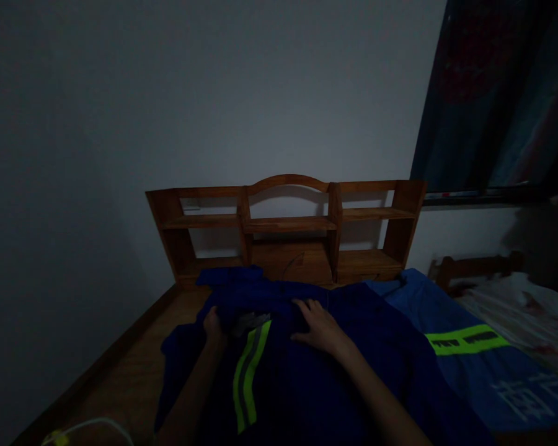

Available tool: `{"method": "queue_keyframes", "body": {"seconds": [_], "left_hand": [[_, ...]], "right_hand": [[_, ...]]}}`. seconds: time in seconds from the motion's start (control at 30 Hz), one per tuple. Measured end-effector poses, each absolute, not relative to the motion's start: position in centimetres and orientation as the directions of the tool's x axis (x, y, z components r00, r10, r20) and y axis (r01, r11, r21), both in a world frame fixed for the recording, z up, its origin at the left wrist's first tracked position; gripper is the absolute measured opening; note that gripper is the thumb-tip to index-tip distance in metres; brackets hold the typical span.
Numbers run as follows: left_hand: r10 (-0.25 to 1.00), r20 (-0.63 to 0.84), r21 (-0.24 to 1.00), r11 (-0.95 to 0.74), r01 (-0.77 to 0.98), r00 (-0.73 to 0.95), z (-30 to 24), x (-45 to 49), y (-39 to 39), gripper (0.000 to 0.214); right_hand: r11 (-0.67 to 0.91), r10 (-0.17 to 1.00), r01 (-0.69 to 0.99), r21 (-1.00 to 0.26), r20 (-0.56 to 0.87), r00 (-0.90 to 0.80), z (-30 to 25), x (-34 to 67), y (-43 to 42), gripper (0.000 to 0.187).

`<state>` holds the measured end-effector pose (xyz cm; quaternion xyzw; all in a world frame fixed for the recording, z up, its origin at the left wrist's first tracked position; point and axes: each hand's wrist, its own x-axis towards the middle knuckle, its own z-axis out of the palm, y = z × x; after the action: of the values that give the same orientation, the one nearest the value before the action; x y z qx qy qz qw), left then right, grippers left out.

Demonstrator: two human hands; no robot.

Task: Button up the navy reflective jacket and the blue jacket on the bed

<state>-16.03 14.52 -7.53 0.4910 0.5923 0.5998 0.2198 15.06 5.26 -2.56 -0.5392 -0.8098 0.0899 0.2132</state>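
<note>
A dark blue work garment [302, 384] with a yellow-green and grey reflective strip [251, 375] lies spread over the wooden surface in front of me. At its left part, my left hand [214, 325] is closed on a bit of the cloth. My right hand [320, 325] rests on the garment's upper middle, thumb and fingers apart, with nothing held in it. A small greyish patch [248, 323] shows on the cloth between the two hands, too dim to make out. Part of the garment is hidden under my forearms.
Behind the cloth stands a wooden headboard with shelves [288, 224], against a pale wall [260, 93]. To the right lies a lighter blue cloth [465, 384] with a yellow-green band and white characters. A pale cable [97, 421] curves at the lower left. The room is dim.
</note>
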Motion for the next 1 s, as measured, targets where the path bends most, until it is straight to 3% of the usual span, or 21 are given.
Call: {"method": "queue_keyframes", "body": {"seconds": [0.07, 0.13, 0.3, 0.43, 0.53, 0.63, 0.73, 0.83, 1.0], "left_hand": [[0.852, 0.294, 0.943, -0.184, 0.278, -0.433, -7.7, -16.1, 14.4, 0.026], [0.858, 0.25, 0.959, -0.157, 0.235, -0.449, -8.0, -16.2, 14.3, 0.027], [0.888, 0.173, 0.98, -0.11, 0.168, -0.427, -8.6, -16.1, 13.9, 0.03], [0.952, 0.136, 0.98, -0.089, 0.177, -0.276, -8.7, -15.7, 11.5, 0.027], [0.987, 0.109, 0.97, -0.079, 0.23, -0.119, -9.1, -15.5, 7.9, 0.028], [0.992, 0.109, 0.917, -0.126, 0.378, 0.066, -9.5, -15.5, 3.0, 0.045], [0.979, 0.067, 0.885, -0.147, 0.442, 0.192, -9.3, -15.7, -2.1, 0.059], [0.959, 0.1, 0.883, -0.208, 0.42, 0.265, -9.1, -15.8, -6.4, 0.066], [0.915, 0.282, 0.79, -0.392, 0.472, 0.288, -10.1, -15.2, -10.5, 0.097]], "right_hand": [[0.305, 0.948, 0.9, -0.311, 0.005, -0.319, -3.3, 15.1, 4.2, 0.103], [0.271, 0.951, 0.932, -0.242, -0.085, -0.299, -3.9, 14.7, 3.5, 0.103], [0.335, 0.935, 0.928, -0.163, -0.062, -0.348, -4.1, 12.7, 2.3, 0.058], [0.356, 0.932, 0.927, -0.121, -0.03, -0.362, -3.7, 11.8, 1.0, 0.032], [0.344, 0.938, 0.934, -0.096, -0.013, -0.347, -3.5, 12.0, 0.6, 0.031], [0.316, 0.949, 0.946, -0.077, 0.032, -0.315, -3.3, 12.5, 0.9, 0.06], [0.338, 0.939, 0.936, -0.095, -0.034, -0.343, -3.3, 12.9, 1.5, 0.078], [0.378, 0.918, 0.918, -0.118, -0.082, -0.389, -3.5, 12.6, 1.9, 0.057], [0.447, 0.892, 0.885, -0.13, -0.009, -0.452, -2.9, 11.6, 1.2, 0.03]]}}
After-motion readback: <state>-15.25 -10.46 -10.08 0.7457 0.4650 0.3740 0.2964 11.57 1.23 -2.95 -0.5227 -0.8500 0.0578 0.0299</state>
